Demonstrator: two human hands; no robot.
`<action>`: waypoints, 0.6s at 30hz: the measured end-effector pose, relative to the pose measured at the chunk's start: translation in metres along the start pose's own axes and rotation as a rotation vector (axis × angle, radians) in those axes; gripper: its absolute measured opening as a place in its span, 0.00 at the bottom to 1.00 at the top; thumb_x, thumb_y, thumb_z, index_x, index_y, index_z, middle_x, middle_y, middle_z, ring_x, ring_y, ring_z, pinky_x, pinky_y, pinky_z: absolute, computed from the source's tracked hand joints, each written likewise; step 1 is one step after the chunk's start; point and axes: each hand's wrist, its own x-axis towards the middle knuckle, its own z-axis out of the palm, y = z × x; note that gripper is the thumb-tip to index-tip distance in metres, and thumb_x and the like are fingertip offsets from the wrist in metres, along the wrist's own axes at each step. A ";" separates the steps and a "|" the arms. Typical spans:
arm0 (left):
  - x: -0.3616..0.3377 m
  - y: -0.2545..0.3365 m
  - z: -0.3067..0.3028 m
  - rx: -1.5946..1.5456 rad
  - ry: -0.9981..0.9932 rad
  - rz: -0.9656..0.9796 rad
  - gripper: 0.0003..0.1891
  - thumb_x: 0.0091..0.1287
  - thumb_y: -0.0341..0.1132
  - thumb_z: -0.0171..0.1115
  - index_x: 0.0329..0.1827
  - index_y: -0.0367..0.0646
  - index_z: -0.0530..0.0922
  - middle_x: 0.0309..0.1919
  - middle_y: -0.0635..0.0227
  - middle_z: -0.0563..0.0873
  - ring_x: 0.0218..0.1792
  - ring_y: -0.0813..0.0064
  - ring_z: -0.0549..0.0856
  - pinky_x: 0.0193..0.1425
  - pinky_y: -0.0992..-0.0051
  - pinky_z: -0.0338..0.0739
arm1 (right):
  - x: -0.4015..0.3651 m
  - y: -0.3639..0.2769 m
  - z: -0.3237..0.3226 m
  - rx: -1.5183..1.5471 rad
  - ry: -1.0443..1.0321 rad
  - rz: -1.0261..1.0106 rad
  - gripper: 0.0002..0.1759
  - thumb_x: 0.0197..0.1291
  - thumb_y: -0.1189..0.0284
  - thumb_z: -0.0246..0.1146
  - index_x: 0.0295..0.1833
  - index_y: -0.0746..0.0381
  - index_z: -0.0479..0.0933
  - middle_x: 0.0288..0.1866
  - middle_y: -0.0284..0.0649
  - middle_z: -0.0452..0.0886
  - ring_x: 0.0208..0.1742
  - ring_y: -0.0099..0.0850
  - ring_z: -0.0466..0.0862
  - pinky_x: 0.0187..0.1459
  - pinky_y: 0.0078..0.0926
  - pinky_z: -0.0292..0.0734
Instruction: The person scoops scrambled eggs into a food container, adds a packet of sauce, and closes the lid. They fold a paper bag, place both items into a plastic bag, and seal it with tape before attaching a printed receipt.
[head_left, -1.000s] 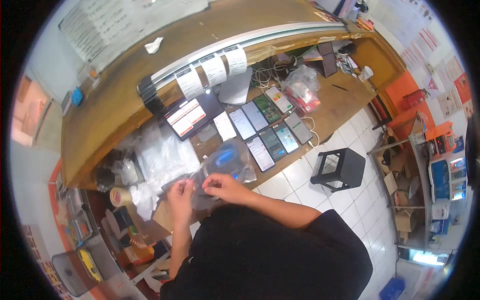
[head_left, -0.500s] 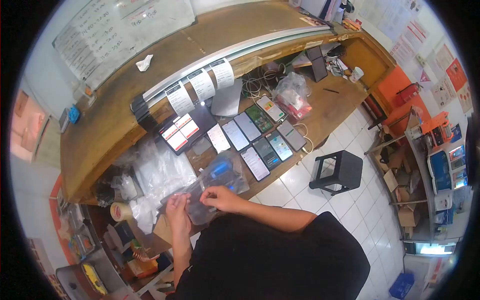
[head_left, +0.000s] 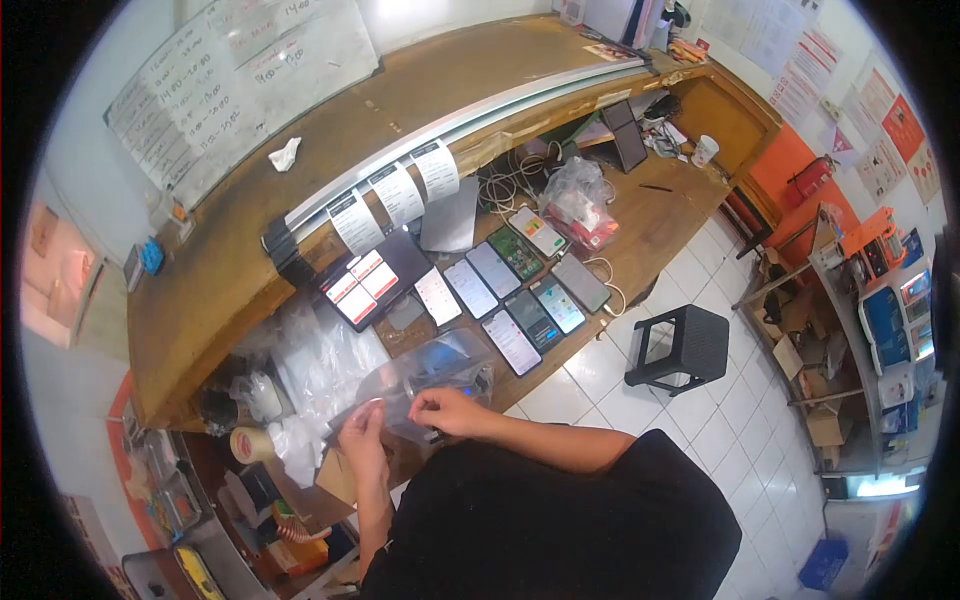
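A clear plastic bag with something dark and blue inside lies at the desk's front edge. My left hand pinches its left part near the opening. My right hand has its fingers closed on the bag's near edge. Beyond the bag, several phones lie in rows with lit screens. A tablet showing red and white panels rests to their left. Stacked clear plastic sheets are at the left of the bag.
Printed labels hang from the raised counter. A tape roll sits at the left. Cables and a bag with red contents lie behind the phones. A black stool stands on the right.
The bag has been spread wider and flatter between my hands. My hands have shifted slightly, and the whole view has tilted a little.
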 end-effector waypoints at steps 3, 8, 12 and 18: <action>-0.001 -0.001 -0.006 0.052 -0.004 0.003 0.07 0.67 0.26 0.66 0.43 0.31 0.81 0.35 0.65 0.87 0.35 0.81 0.83 0.40 0.80 0.76 | 0.005 0.007 0.003 0.033 -0.003 -0.065 0.07 0.63 0.72 0.63 0.42 0.64 0.81 0.38 0.33 0.84 0.40 0.21 0.81 0.44 0.23 0.76; -0.006 0.011 -0.007 0.364 -0.001 -0.006 0.06 0.68 0.27 0.65 0.38 0.30 0.81 0.36 0.64 0.87 0.36 0.80 0.83 0.41 0.80 0.78 | 0.005 -0.003 0.007 0.019 -0.051 -0.081 0.08 0.63 0.71 0.63 0.44 0.64 0.81 0.38 0.33 0.84 0.40 0.21 0.80 0.44 0.22 0.76; -0.007 0.015 0.005 0.150 -0.060 0.072 0.03 0.65 0.23 0.66 0.38 0.33 0.81 0.34 0.67 0.86 0.33 0.82 0.81 0.37 0.82 0.75 | 0.008 -0.002 0.013 0.008 0.013 -0.118 0.10 0.64 0.69 0.64 0.45 0.63 0.80 0.38 0.33 0.83 0.38 0.20 0.80 0.40 0.22 0.76; -0.005 -0.010 -0.012 0.121 -0.114 0.034 0.08 0.60 0.20 0.68 0.41 0.35 0.81 0.35 0.66 0.86 0.34 0.81 0.82 0.40 0.81 0.77 | 0.003 -0.024 0.020 0.172 -0.027 0.057 0.15 0.64 0.62 0.69 0.46 0.61 0.77 0.34 0.31 0.79 0.34 0.18 0.78 0.34 0.18 0.74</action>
